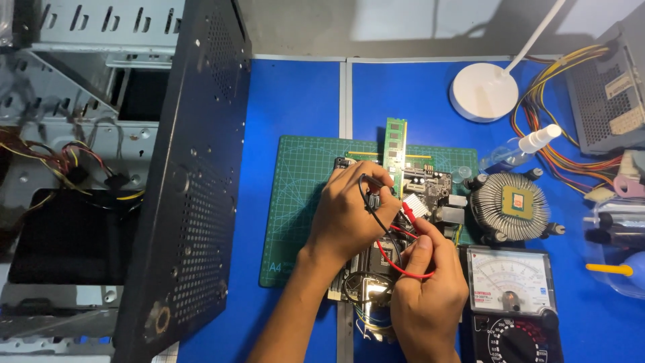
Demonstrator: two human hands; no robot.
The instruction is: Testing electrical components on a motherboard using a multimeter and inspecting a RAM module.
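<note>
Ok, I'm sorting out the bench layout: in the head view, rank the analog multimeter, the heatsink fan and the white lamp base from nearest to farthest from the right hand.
1. Analog multimeter: just right of the right hand, at the bottom edge.
2. Heatsink fan: up and to the right, beside the motherboard.
3. White lamp base: farthest, at the top of the blue table.

Left hand (349,215) pinching, right hand (430,296) fingers curled, touching
</note>
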